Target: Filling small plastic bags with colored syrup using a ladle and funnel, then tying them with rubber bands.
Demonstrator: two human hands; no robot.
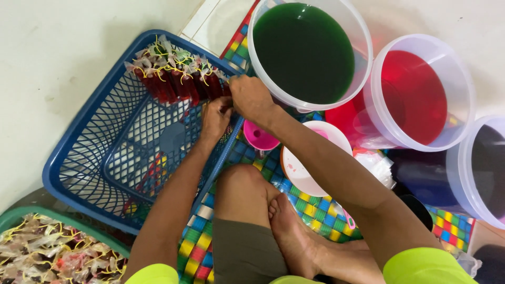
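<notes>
Two hands are met at the blue basket [79, 158] rim: left hand [215, 118] & right hand [251, 97], each grip pinched on a red-filled packet [225, 89] at row end. Green liquid tub [307, 52] just beyond grip, pink funnel [259, 138] just under.

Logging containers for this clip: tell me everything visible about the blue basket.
The blue basket is a rectangular plastic crate with open lattice walls and floor and a solid rolled rim. It sits on the pale floor, its right edge over the colourful woven mat. A row of small red-filled tied packets stands along its far wall; the rest is mostly bare. The left hand and right hand meet at its right rim beside the packets. A green basket lies near its front corner.
</notes>
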